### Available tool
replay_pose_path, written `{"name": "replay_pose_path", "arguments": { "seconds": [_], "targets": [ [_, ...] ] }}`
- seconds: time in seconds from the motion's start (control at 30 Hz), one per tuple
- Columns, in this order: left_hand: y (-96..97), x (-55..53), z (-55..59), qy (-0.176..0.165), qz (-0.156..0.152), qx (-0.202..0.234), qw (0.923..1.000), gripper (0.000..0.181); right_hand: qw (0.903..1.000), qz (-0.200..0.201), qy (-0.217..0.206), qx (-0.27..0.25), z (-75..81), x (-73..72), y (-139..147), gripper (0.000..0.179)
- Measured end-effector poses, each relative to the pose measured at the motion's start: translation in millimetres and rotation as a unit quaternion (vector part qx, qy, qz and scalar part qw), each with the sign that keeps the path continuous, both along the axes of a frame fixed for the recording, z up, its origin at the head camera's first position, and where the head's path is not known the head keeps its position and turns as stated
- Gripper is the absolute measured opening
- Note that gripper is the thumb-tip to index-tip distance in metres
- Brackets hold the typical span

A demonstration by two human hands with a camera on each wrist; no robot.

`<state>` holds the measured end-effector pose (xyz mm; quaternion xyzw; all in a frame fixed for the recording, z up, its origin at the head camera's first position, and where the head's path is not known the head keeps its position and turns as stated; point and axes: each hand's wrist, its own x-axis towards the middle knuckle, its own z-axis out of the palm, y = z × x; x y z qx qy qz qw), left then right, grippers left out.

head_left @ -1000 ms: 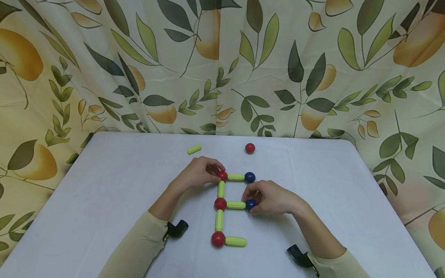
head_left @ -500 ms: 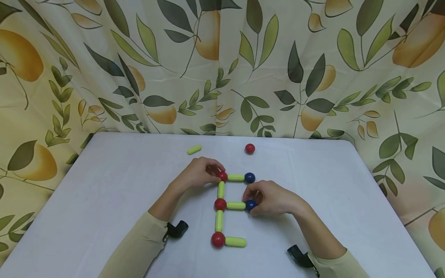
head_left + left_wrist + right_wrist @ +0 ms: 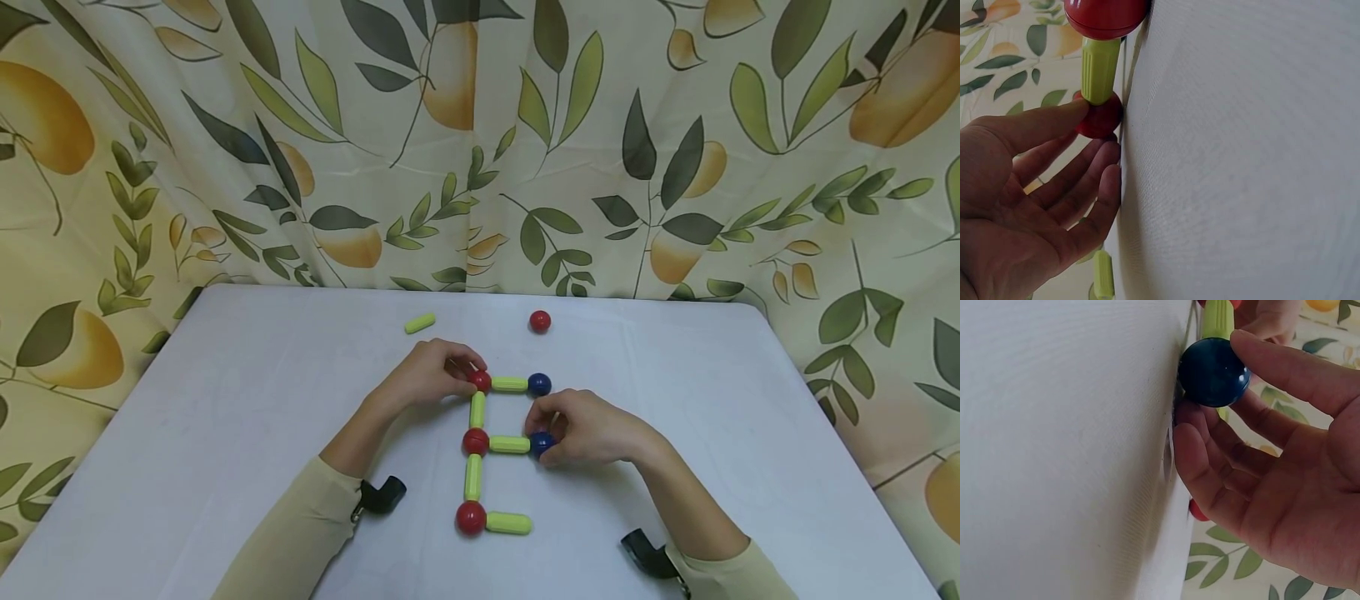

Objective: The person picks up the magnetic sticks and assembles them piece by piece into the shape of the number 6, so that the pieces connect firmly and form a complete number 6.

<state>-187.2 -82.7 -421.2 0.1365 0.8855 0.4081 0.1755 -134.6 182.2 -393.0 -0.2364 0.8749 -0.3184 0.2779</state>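
An E-like figure of balls and yellow-green rods lies flat on the table. My left hand pinches its far-left red ball between thumb and fingers; the left wrist view shows the thumb against that red ball where a rod joins it. With thumb and fingertips, my right hand holds the blue ball ending the middle rod. That blue ball fills the grip in the right wrist view. Farther back, another blue ball ends the top rod. The bottom rod has a bare right end.
A loose yellow-green rod lies near the table's far edge, left of a loose red ball. The white-covered table ends at a fruit-patterned curtain. Dark wrist cameras sit on both sleeves.
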Motion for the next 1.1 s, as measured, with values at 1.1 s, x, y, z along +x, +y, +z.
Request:
{"name": "replay_pose_path", "arguments": {
  "seconds": [1.1],
  "targets": [
    [-1.9,-1.1,-0.7,-0.005,-0.001,0.01,0.9999,0.026,0.9807,-0.17,0.097,-0.007,-4.4,-27.3,7,0.031]
  ]
}}
